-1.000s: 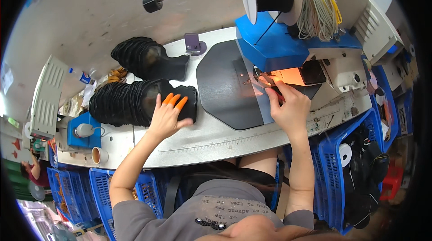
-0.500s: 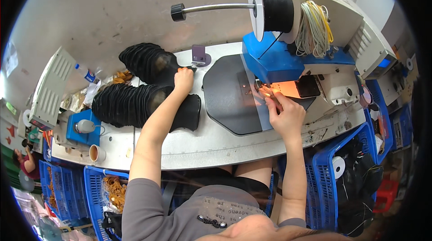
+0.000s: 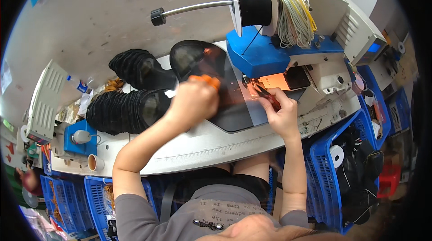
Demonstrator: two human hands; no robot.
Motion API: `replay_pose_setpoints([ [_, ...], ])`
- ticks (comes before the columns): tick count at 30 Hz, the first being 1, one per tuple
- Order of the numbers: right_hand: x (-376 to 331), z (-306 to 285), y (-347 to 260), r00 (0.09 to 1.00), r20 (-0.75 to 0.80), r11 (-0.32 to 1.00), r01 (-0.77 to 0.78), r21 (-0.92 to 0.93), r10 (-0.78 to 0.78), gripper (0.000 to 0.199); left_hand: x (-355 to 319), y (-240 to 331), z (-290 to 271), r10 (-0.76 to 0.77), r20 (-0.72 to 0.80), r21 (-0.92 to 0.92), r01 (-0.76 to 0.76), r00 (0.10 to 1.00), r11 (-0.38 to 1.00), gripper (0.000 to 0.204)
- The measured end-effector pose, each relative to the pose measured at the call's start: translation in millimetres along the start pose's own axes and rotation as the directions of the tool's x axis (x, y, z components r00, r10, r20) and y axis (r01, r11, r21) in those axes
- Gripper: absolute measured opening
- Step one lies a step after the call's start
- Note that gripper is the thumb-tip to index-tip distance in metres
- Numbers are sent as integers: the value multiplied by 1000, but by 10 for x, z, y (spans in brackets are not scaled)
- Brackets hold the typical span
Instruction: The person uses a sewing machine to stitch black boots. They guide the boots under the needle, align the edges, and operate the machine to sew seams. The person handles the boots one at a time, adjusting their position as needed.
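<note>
My left hand (image 3: 195, 101), blurred and with orange covers on its fingertips, is closed at a black sole-shaped piece (image 3: 193, 60) on the left of the sewing area. The fingers hide the narrow part of that piece. My right hand (image 3: 283, 112) grips small thread snips (image 3: 275, 103) with red handles, their dark points close to the needle area. Bright light falls there under the blue head of the sewing machine (image 3: 256, 56). Beneath both hands lies a dark work plate (image 3: 231, 121).
Two stacks of black sole-shaped pieces, a far stack (image 3: 130, 67) and a near stack (image 3: 112, 111), stand on the left of the white table (image 3: 189, 153). A black thread spool (image 3: 254, 4) hangs over the machine. A paper cup (image 3: 95, 163) and blue crates (image 3: 317, 169) are nearby.
My left hand has moved right from the stacks, and a black sole-shaped piece now lies beside the machine. The snips now show in my right hand. The whole view has shifted slightly.
</note>
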State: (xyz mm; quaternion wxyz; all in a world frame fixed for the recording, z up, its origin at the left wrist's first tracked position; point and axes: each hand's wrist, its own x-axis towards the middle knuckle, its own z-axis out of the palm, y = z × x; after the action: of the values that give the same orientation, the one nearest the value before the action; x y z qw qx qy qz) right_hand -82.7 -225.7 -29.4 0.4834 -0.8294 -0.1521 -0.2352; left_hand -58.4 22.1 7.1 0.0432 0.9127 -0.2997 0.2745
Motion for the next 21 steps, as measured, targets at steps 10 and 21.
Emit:
replay_pose_setpoints([
  [10,-23,-153,-53,994,109,965,37,-261,-9,20,38,310,162,286,89,-244,-258,954,935,35],
  [21,165,142,91,986,164,916,49,-397,18,18,178,176,279,221,189,-283,-162,957,945,36],
])
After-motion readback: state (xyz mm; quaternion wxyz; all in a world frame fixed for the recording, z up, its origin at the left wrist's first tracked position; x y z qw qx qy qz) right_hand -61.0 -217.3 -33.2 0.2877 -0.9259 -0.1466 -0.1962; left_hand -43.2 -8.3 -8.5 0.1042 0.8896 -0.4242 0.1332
